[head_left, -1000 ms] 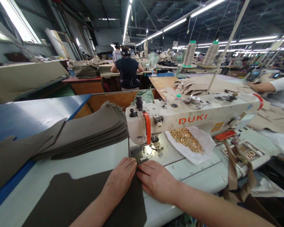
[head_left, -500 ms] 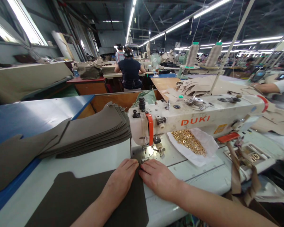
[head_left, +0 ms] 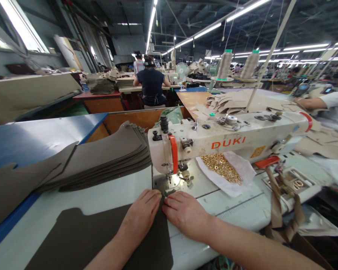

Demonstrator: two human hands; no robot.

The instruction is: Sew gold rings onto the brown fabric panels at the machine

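A dark olive-brown fabric panel [head_left: 101, 232] lies flat on the pale sewing table, its far edge close to the presser foot of the white sewing machine [head_left: 228, 135]. My left hand [head_left: 142, 212] is closed on that edge, fingertips just in front of the needle plate [head_left: 169, 182]. Right beside it, my right hand [head_left: 186, 213] has its fingers bent and pinched on the same edge, nearly touching the left. A small dark bit of the cloth shows between the two hands. What lies under my fingertips is hidden.
Stacked dark panels [head_left: 109, 157] lie at left. Behind the needle area, a white bag holds gold metal rings [head_left: 221, 168]. A parts tray [head_left: 295, 183] and hanging brown straps [head_left: 276, 210] are at right. One person [head_left: 152, 84] sits ahead; another's arm [head_left: 312, 103] reaches in at right.
The whole view has shifted slightly, so the machine and table appear a little further left. Both hands keep their hold on the panel's edge, with hardly any movement against the machine.
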